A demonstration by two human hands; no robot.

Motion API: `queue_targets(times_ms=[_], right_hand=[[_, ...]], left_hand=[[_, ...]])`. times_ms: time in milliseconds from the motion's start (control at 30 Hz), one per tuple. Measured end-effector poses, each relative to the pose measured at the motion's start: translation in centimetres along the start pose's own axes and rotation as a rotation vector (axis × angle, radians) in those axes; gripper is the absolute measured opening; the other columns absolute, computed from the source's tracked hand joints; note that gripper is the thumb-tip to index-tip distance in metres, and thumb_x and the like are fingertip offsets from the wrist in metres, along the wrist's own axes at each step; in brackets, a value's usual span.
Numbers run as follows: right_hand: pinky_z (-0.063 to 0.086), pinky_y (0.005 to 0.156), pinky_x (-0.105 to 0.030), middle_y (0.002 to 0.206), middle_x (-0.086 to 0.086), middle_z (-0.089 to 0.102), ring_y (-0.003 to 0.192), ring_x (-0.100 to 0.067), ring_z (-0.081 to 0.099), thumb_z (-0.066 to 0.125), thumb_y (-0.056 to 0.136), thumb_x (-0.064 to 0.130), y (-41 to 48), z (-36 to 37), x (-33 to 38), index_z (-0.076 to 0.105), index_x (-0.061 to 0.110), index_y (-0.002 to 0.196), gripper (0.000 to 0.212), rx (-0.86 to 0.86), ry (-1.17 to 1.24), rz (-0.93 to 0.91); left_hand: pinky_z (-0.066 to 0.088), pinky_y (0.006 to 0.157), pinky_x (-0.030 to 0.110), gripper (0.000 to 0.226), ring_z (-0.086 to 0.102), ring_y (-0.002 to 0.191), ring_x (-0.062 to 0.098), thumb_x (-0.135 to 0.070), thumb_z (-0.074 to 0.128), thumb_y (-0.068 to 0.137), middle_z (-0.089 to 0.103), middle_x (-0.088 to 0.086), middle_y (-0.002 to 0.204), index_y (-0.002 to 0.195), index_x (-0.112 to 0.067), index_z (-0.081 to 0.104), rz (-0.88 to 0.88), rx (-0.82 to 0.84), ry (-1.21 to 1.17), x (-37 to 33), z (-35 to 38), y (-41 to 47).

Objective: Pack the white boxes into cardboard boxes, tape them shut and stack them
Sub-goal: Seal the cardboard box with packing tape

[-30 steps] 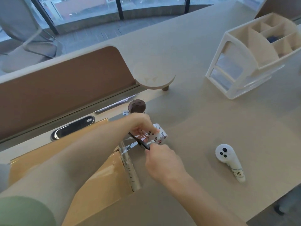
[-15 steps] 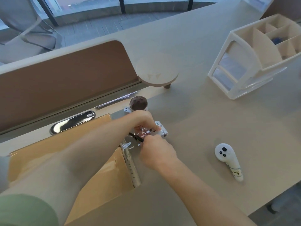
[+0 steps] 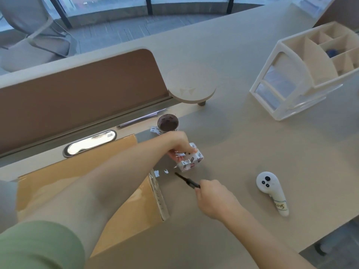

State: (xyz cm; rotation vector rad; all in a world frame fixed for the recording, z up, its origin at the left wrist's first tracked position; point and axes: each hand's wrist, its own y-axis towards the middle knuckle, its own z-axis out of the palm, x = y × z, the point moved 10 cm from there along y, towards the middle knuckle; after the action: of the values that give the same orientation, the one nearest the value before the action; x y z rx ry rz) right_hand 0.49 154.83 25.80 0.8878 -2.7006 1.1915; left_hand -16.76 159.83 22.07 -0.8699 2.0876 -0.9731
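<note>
One slip: our left fingers (image 3: 188,148) are clutching the tape (image 3: 194,162), right fingers (image 3: 205,186) the knife (image 3: 185,179); we're risking a cut.

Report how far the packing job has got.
Done: one cardboard box is closed, with clear tape down its end. In hand: the left hand holds the tape roll, the right hand holds a black knife nearby. Left: stacking; no stack shows.

On the desk (image 3: 252,142), the cardboard box (image 3: 68,167) lies at 8 o'clock from the tape roll (image 3: 192,161). From this roll, the cup (image 3: 167,123) is at 11 o'clock, the controller (image 3: 271,191) at 4 o'clock and the organizer (image 3: 303,74) at 2 o'clock.
</note>
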Motion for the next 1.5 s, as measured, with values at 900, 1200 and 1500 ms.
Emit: queue_targets(times_ms=[900, 1200, 1500], right_hand=[[0.055, 0.074, -0.039, 0.090, -0.012, 0.069, 0.078, -0.029, 0.064, 0.036, 0.096, 0.052, 9.6, 0.6, 10.9, 0.066, 0.002, 0.100, 0.059, -0.016, 0.932, -0.018], [0.040, 0.070, -0.035, 0.093, -0.011, 0.065, 0.084, -0.029, 0.056, 0.034, 0.103, 0.038, 9.5, 1.0, 12.2, 0.065, 0.002, 0.098, 0.048, -0.180, 0.679, -0.076], [0.050, 0.074, -0.038, 0.091, -0.013, 0.065, 0.085, -0.035, 0.062, 0.034, 0.100, 0.036, 9.9, 1.1, 11.8, 0.062, 0.005, 0.088, 0.044, -0.273, 0.539, -0.032]], left_hand=[[0.056, 0.065, 0.030, 0.030, 0.070, 0.074, 0.011, -0.056, 0.069, 0.085, 0.072, -0.006, 0.083, 0.095, -0.028, 0.069, 0.125, -0.878, -0.203, 6.2, -11.0, -25.3], [0.058, 0.061, 0.031, 0.026, 0.071, 0.062, 0.010, -0.054, 0.070, 0.085, 0.073, -0.008, 0.079, 0.092, -0.029, 0.069, 0.041, -0.869, -0.344, 11.4, -9.7, -27.0], [0.042, 0.047, 0.015, 0.024, 0.066, 0.058, -0.001, -0.055, 0.067, 0.088, 0.071, -0.012, 0.077, 0.097, -0.032, 0.067, 0.025, -0.848, -0.406, 15.0, -8.9, -27.7]])
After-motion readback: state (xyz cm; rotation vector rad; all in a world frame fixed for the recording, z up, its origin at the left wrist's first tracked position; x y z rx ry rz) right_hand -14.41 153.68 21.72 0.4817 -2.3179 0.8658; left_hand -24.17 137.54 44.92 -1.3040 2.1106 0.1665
